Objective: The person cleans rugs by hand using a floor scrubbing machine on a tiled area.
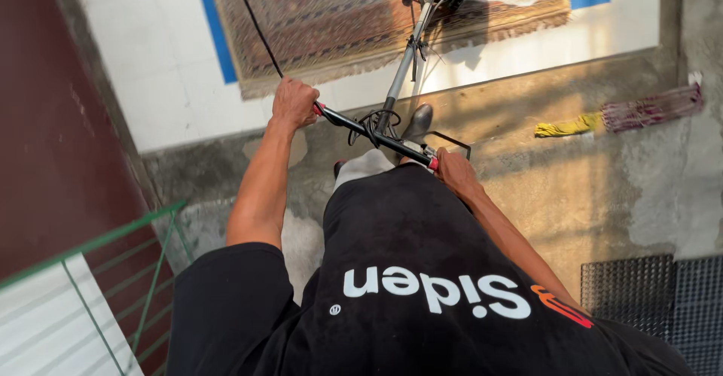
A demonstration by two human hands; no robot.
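Concrete floor below; left hand (pixel 294 102) and right hand (pixel 454 171) clench the handlebar (pixel 374 136) ends.

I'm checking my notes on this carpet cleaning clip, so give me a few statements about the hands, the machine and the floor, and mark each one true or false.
1. Both hands grip the machine's handlebar. True: the left hand holds one end and the right hand the other.
2. The machine's shaft runs down to a patterned rug. True.
3. The rug lies on bare grey concrete. False: it lies on a white tiled floor with blue stripes.
4. A yellow cloth lies on the concrete to the right. True, next to a reddish brush-like thing.
5. The left hand is holding the green railing. False: the railing stands apart at the lower left, untouched.
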